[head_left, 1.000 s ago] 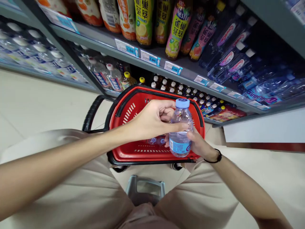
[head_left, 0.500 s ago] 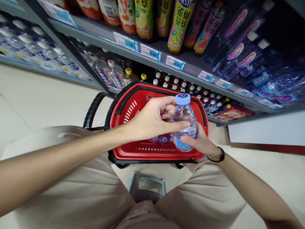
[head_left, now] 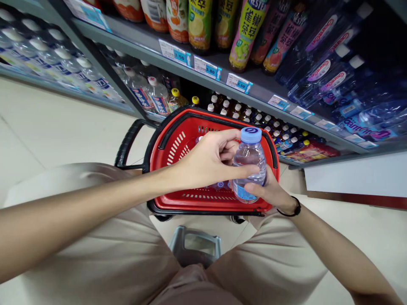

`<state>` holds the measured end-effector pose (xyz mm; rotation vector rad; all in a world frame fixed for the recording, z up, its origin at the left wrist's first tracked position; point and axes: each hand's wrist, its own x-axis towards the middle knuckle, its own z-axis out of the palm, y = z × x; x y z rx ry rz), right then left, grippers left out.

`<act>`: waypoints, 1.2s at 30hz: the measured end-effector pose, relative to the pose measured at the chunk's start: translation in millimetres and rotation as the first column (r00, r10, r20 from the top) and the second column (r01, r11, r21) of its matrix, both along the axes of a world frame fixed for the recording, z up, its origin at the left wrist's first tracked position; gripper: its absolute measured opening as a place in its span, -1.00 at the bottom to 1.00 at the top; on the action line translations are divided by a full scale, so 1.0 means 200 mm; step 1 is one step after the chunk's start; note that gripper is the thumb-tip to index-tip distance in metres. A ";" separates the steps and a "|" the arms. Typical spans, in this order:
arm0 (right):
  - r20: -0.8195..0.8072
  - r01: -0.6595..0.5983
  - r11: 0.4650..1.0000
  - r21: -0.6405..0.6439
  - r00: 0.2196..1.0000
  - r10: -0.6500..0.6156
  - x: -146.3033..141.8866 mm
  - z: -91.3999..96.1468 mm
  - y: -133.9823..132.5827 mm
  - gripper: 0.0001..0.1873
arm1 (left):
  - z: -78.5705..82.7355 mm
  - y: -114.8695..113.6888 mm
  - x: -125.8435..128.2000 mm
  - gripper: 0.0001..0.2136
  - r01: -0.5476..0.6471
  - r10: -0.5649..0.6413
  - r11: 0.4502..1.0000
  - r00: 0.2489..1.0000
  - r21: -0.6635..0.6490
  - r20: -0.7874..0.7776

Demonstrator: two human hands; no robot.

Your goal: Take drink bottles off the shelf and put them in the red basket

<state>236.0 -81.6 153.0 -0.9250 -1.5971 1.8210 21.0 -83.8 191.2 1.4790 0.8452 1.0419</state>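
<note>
A small clear water bottle [head_left: 250, 156] with a light blue cap is held nearly upright over the right part of a red shopping basket [head_left: 165, 202]. My left hand [head_left: 212, 159] grips its near side, the thumb lying across the front and the other fingers curled behind. Lower down, my right hand [head_left: 270, 189] wraps round the bottle from the right, its thumb on the label. The cap is on the bottle. Inside the basket, a few similar bottles [head_left: 219, 185] show partly beneath my hands; the rest of the basket floor is hidden by them.
Shelves [head_left: 136, 46] of drinks stand directly beyond the basket, with price tags [head_left: 174, 51] along the edge. The basket's black handle [head_left: 125, 144] sticks out left. A grey stool [head_left: 195, 250] shows between my legs. At right is a white panel [head_left: 352, 171].
The bottle and both hands appear slightly further right in the view, and the shelves have shifted a little the same way. My grip looks the same.
</note>
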 end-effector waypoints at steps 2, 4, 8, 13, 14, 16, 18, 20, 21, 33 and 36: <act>0.002 -0.015 1.000 -0.009 1.000 0.015 0.00 0.00 0.00 -0.36 | 0.00 0.00 0.00 -0.74 0.003 -0.003 1.000 1.000 0.000 0.010; -0.009 -0.017 1.000 -0.002 1.000 0.017 0.00 0.00 0.00 -0.37 | 0.00 -0.01 0.00 -0.74 0.010 -0.010 1.000 1.000 -0.003 0.019; -0.025 -0.002 0.999 0.037 1.000 0.003 0.01 -0.01 0.00 -0.38 | -0.01 -0.01 0.00 -0.71 0.011 -0.011 1.000 1.000 -0.005 0.013; -0.058 -0.041 0.998 0.045 0.997 0.043 0.02 -0.02 0.00 -0.42 | -0.02 -0.01 0.00 -0.69 0.016 -0.016 1.000 1.000 -0.026 0.018; -0.064 -0.046 0.998 0.047 0.997 0.049 0.02 -0.02 0.01 -0.42 | -0.02 -0.01 0.00 -0.68 0.017 -0.017 0.999 1.000 -0.030 0.019; -0.067 -0.054 0.998 0.043 0.996 0.056 0.02 -0.02 0.01 -0.42 | -0.02 -0.01 0.00 -0.68 0.016 -0.016 0.999 1.000 -0.038 0.018; -0.054 -0.063 0.998 0.028 0.996 0.065 0.02 -0.02 0.01 -0.38 | -0.01 -0.02 0.00 -0.68 0.012 -0.012 0.999 1.000 -0.038 0.016; -0.030 -0.065 0.998 0.017 0.997 0.065 0.02 -0.02 0.00 -0.34 | -0.01 -0.02 0.01 -0.68 0.008 -0.007 0.999 1.000 -0.031 0.010; -0.018 -0.061 0.998 0.017 0.998 0.062 0.02 -0.01 0.00 -0.32 | -0.01 -0.02 0.01 -0.69 0.005 -0.005 1.000 1.000 -0.027 0.007; 0.043 -0.056 0.996 0.064 0.998 0.053 0.03 -0.02 0.00 -0.32 | -0.01 -0.03 0.02 -0.66 0.012 -0.012 0.999 1.000 -0.032 0.015; 0.034 -0.043 0.998 0.053 0.999 0.041 0.02 -0.02 0.00 -0.26 | -0.02 -0.02 0.02 -0.65 0.013 -0.013 1.000 1.000 -0.023 0.017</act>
